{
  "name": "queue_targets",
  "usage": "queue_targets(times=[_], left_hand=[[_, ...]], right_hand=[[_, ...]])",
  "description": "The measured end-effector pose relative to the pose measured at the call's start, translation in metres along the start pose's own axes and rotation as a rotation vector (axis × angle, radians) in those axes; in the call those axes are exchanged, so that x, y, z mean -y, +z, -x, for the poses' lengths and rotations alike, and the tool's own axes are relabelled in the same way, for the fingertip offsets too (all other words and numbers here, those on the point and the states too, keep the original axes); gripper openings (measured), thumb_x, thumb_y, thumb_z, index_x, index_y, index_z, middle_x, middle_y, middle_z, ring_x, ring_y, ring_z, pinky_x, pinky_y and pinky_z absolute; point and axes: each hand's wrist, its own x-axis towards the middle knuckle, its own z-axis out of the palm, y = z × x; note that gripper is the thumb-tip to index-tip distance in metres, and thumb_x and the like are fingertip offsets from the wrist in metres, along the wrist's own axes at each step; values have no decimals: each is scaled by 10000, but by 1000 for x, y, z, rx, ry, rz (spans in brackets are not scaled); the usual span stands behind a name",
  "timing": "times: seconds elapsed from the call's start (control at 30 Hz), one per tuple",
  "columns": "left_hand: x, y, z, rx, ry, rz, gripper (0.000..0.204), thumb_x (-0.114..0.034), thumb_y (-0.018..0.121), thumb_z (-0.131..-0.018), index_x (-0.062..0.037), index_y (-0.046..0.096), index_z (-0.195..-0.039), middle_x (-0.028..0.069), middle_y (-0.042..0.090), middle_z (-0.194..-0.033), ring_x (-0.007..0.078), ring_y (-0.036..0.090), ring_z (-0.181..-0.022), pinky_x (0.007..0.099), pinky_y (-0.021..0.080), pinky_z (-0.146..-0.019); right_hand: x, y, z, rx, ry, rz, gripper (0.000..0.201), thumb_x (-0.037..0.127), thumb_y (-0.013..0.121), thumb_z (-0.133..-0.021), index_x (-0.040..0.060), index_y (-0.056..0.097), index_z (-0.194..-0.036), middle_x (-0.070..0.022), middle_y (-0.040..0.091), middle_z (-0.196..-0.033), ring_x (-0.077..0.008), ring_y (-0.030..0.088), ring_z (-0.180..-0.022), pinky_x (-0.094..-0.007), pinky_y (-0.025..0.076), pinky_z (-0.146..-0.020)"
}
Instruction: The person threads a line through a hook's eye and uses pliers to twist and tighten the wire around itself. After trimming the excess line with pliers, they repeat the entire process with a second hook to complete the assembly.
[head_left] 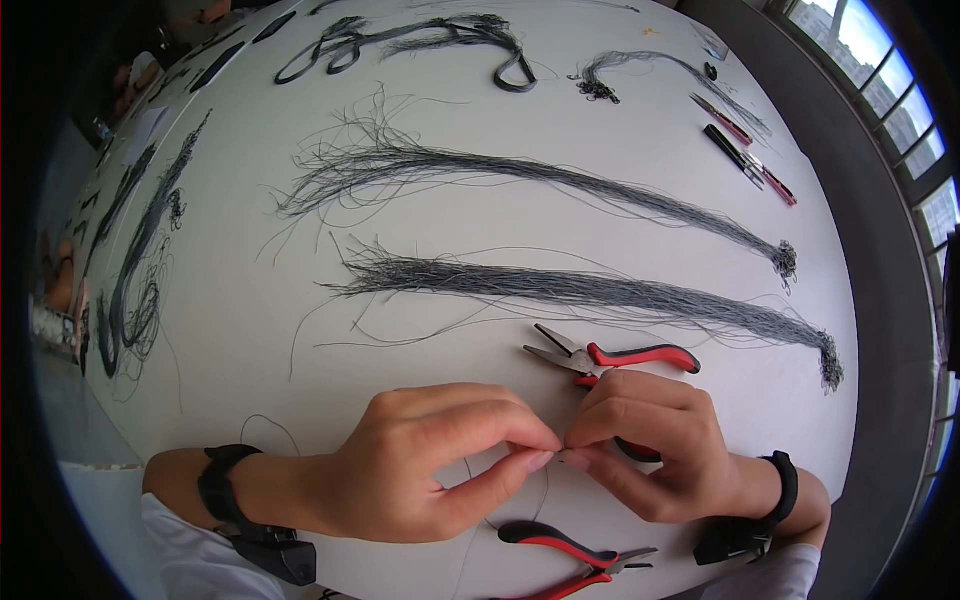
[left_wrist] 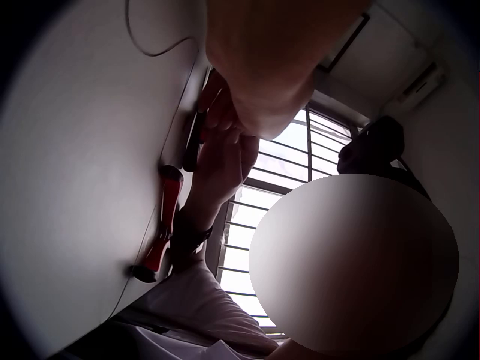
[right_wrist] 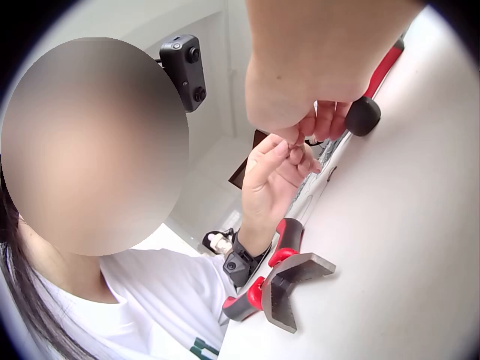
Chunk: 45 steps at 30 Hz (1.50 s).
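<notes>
Between the fingertips of both hands is a tiny piece of thin dark wire, pinched close to its end. My left hand holds it with thumb and forefinger. Facing it, my right hand pinches at the same spot, fingertips almost meeting; the fingers hide most of the piece. A strand loops down below the left hand. Red-and-black pliers lie with jaws apart just beyond the right hand, which partly covers them. Nearer the body lies a second pair of red-and-black pliers, also seen in the right wrist view.
Two long wire bundles stretch across the white table, their right ends curled into small hooks. More bundles lie at the left, with a looped one at the back. Further tools rest near the right edge.
</notes>
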Motion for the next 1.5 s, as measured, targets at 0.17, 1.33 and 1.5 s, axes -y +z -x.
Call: queue_targets(times=[0.17, 1.33, 1.5], left_hand=[[-1, 1, 1, -39, -3, -10, 106, 84, 636, -774, 32, 631, -867, 114, 659, -784, 190, 651, -698, 258, 508, -613], [1, 2, 1, 24, -26, -1, 91, 88, 607, -789, 34, 626, -861, 106, 653, -765, 181, 640, -675, 252, 501, -600], [-2, 2, -1, 1, -47, 5, 88, 76, 612, -791, 25, 623, -861, 102, 649, -773, 176, 635, -683, 254, 498, -616]], right_hand=[[8, -2, -1, -1, 108, -41, 151, -71, 645, -708, -10, 595, -836, -105, 514, -708, -254, 513, -593, -332, 405, -511], [1, 0, 0, 36, -38, 141, 145, -73, 656, -674, -5, 586, -781, -95, 499, -685, -260, 487, -585, -341, 396, -506], [1, 0, 0, 17, 2, 54, 140, -86, 631, -679, -8, 596, -790, -96, 528, -699, -252, 508, -593, -327, 401, -509]])
